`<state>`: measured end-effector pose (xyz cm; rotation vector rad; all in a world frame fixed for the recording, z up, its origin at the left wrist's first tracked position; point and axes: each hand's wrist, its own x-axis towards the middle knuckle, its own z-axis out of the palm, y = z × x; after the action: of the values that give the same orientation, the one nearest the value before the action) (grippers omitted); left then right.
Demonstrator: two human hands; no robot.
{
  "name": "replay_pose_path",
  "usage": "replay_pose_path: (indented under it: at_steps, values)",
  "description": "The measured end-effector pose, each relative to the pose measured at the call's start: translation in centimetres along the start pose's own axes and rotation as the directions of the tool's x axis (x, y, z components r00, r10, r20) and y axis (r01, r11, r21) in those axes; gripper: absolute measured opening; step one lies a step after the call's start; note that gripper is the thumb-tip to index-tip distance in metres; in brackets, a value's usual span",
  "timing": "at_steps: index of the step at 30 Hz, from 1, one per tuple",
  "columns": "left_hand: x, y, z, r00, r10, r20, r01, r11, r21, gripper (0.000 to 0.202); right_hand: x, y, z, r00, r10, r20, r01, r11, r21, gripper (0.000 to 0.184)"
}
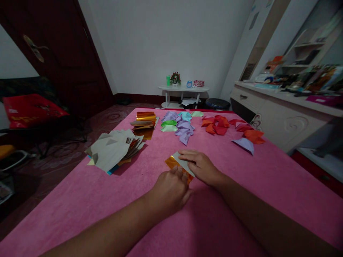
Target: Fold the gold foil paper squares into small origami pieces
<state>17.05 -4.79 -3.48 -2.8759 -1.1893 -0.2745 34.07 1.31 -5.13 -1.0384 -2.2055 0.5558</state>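
Observation:
A gold foil paper [173, 162] with a white underside lies partly folded on the pink table cover [80, 200]. My left hand [170, 189] presses its near edge with bent fingers. My right hand [199, 165] lies flat on the white folded flap, fingers stretched out to the left. Both hands touch the same sheet.
A fanned pile of white-backed sheets [114, 150] lies to the left. Gold folded pieces [144, 123], purple and green folded shapes [179, 126] and red and orange ones [227, 126] lie farther back. A cabinet [281, 114] stands to the right, a small white table [183, 91] by the wall.

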Motion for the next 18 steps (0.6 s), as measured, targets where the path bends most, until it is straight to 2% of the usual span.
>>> replay_pose_path:
  at_steps: [2,4,7,11,15,18]
  values:
    - [-0.1,-0.2,-0.3,1.000,-0.005,-0.001,0.005,0.998,-0.055,0.027,-0.8,-0.2,-0.6,0.996,-0.006,-0.089,0.014,0.996,0.083,0.050]
    - [-0.1,-0.4,-0.6,1.000,0.003,-0.006,-0.003,0.994,-0.110,0.023,-1.7,-0.5,-1.1,0.995,-0.026,-0.097,0.039,0.990,0.135,0.052]
    - [0.0,-0.7,-0.9,1.000,0.014,0.006,-0.013,0.988,-0.151,0.026,-2.8,-0.9,-1.6,0.999,-0.029,-0.036,0.034,0.988,0.148,0.062]
    - [0.1,-1.0,-0.9,0.999,-0.007,0.048,0.012,0.993,-0.116,0.027,-3.5,-1.1,-1.8,0.998,-0.012,0.069,0.002,0.990,0.142,0.073]
    - [0.1,-1.4,-0.2,1.000,-0.025,0.015,0.027,0.994,-0.109,0.026,-3.6,-1.1,-2.1,0.994,-0.008,0.110,-0.007,0.991,0.134,0.072]
    - [-0.1,-1.7,0.4,0.999,-0.009,-0.044,0.004,0.994,-0.109,0.026,-3.6,-1.2,-2.3,0.992,-0.012,0.124,-0.007,0.988,0.152,0.064]
